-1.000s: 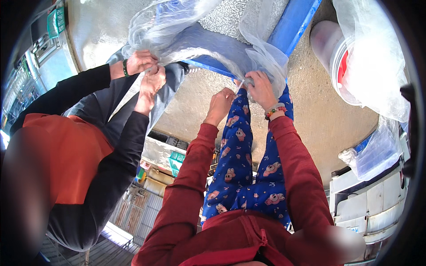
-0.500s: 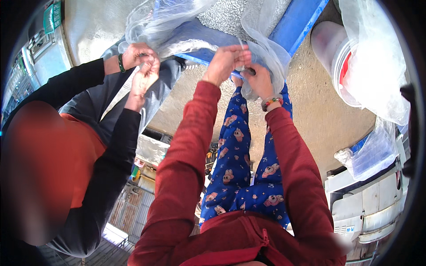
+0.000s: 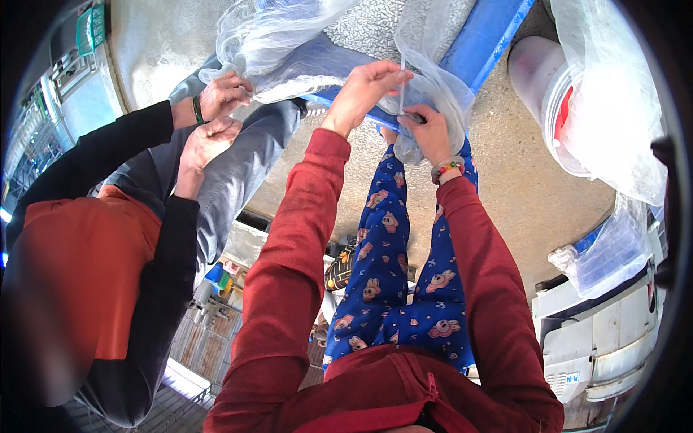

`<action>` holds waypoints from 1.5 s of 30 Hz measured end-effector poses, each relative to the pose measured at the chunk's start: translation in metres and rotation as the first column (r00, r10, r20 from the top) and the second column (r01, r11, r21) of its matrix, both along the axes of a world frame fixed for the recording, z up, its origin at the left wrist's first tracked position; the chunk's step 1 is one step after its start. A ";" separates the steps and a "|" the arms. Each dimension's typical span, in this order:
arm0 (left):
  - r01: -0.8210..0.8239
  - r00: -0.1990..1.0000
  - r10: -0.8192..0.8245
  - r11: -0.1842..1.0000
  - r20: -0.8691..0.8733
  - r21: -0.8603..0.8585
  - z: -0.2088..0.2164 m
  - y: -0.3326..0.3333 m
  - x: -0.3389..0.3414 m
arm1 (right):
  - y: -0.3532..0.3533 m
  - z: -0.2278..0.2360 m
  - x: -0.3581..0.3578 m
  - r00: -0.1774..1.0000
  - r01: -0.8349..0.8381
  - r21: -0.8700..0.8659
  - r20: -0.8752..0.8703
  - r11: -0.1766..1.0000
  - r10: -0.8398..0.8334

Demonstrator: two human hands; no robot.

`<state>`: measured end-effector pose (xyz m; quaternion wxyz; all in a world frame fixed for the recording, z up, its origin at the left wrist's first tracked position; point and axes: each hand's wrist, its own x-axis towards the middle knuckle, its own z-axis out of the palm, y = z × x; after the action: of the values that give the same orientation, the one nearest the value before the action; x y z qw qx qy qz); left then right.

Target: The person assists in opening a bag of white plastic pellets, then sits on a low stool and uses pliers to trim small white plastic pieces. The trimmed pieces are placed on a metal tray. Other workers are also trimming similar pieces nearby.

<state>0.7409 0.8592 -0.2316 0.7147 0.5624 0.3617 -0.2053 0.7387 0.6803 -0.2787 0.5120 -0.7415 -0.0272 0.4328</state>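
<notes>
My left hand (image 3: pixel 367 88) pinches the upper part of a thin white strip (image 3: pixel 402 90), which runs down toward my right fingertips. Bent fingers of my right hand (image 3: pixel 430 136) close on a small dark thing (image 3: pixel 415 117), its kind unclear, at the gathered white netting (image 3: pixel 451 108). The mesh hangs in folds around that hand and over the edge of a blue tray (image 3: pixel 473 47). Many small pale pieces (image 3: pixel 368 29) lie beyond, in the tray.
At my left, a co-worker's hands (image 3: pixel 216 108) are beside more bunched netting (image 3: pixel 278 43). A white bucket (image 3: pixel 541 79) with something red inside lies to the right, partly under sheer white material (image 3: pixel 613 108). Below that stands a clear plastic-covered box (image 3: pixel 610 256).
My left hand has shifted slightly up and left, and the white strip now shows more plainly between my hands. The co-worker's hands have moved apart, one of them lower.
</notes>
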 end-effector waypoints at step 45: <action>-0.418 0.879 0.475 0.812 -0.044 0.407 0.080 -0.118 -0.039 | -0.007 0.020 -0.011 0.675 -0.481 -0.113 0.584 0.869 0.450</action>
<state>0.7017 0.7408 -0.1518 0.5901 0.5744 0.5673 0.0038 0.7273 0.6736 -0.2583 0.3684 -0.7938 -0.3844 0.2940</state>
